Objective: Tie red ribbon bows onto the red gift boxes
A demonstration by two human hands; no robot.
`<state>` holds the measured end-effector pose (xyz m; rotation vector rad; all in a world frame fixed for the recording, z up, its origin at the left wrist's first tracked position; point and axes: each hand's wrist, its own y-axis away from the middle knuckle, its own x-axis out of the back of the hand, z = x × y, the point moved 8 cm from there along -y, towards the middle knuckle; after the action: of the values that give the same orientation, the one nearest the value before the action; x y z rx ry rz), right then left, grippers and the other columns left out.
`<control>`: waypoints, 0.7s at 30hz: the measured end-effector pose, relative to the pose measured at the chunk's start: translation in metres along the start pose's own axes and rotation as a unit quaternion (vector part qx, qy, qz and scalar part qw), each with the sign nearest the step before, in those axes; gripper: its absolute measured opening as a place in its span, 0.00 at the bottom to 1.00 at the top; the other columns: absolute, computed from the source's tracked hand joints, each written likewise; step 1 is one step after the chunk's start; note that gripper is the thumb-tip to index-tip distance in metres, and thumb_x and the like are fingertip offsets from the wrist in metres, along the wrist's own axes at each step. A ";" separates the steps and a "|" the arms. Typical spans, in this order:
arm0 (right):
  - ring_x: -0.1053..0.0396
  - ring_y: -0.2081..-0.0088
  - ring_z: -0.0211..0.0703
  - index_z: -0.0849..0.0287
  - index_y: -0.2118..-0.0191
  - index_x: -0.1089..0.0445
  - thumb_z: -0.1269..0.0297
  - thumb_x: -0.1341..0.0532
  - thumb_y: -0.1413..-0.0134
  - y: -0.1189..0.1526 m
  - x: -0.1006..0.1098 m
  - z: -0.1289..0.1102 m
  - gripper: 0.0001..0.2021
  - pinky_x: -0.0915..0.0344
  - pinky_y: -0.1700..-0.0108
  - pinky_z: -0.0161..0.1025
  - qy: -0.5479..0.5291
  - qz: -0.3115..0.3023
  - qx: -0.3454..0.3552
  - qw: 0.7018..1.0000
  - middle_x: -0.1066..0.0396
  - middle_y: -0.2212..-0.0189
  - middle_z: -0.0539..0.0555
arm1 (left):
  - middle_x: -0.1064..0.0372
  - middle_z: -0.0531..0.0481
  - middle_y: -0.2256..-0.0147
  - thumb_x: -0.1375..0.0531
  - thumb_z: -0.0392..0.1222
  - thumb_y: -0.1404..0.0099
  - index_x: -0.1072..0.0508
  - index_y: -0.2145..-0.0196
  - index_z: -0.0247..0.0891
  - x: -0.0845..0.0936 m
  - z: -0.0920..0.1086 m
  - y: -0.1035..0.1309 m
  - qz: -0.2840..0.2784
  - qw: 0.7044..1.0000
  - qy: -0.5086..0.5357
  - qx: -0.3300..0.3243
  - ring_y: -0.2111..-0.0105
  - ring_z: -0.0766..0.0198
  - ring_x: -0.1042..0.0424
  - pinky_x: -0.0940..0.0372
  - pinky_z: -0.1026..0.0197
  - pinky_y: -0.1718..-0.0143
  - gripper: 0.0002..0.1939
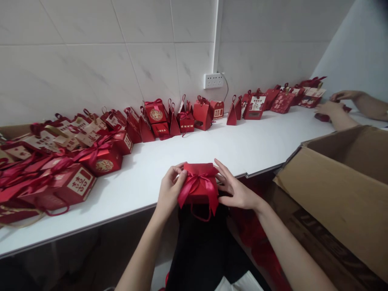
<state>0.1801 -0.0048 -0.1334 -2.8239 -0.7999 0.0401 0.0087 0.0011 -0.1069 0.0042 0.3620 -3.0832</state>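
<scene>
A red gift box (198, 194) with a pink-red ribbon bow on its face is at the table's front edge, above my lap, and a cord handle hangs from its lower side. My left hand (171, 186) grips the box's left side, thumb near the bow and fingers behind. On the other side, my right hand (235, 188) has its fingers spread, with the fingertips beside the box's right edge. The ribbon tails fall down both sides of the box.
Many red boxes (104, 159) line the white table (157, 173) along the wall. An open cardboard box (330, 194) stands at the right. Beyond it, another person's hands (338, 109) are near a small red item. A socket (213, 81) is on the wall.
</scene>
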 end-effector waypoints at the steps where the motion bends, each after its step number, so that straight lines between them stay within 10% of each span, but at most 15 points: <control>1: 0.53 0.36 0.53 0.47 0.38 0.55 0.56 0.34 0.58 0.000 0.002 -0.002 0.42 0.42 0.43 0.50 -0.049 0.022 0.004 0.999 0.59 0.35 0.58 | 0.33 0.39 0.50 0.42 0.49 0.40 0.39 0.74 0.38 -0.001 -0.001 0.001 0.010 1.000 0.010 0.001 0.49 0.54 0.33 0.40 0.51 0.48 0.14; 8: 0.34 0.49 0.50 0.57 0.68 0.35 0.51 0.37 0.51 0.000 0.007 0.002 0.14 0.38 0.46 0.48 -0.102 0.274 -0.036 0.956 0.34 0.47 0.57 | 0.31 0.43 0.53 0.41 0.48 0.41 0.38 0.73 0.37 -0.002 -0.004 0.009 0.063 0.998 0.029 0.008 0.51 0.58 0.33 0.38 0.56 0.51 0.13; 21: 0.30 0.52 0.49 0.59 0.77 0.39 0.58 0.35 0.54 0.002 -0.002 0.009 0.14 0.35 0.49 0.46 -0.154 0.314 -0.030 0.936 0.33 0.48 0.57 | 0.38 0.43 0.47 0.41 0.48 0.40 0.39 0.68 0.38 -0.013 -0.007 0.020 0.074 0.993 0.087 0.032 0.47 0.55 0.37 0.40 0.54 0.50 0.12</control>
<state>0.1785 -0.0058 -0.1428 -3.0426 0.0954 0.5703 0.0228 -0.0161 -0.1179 0.2908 0.2552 -2.9534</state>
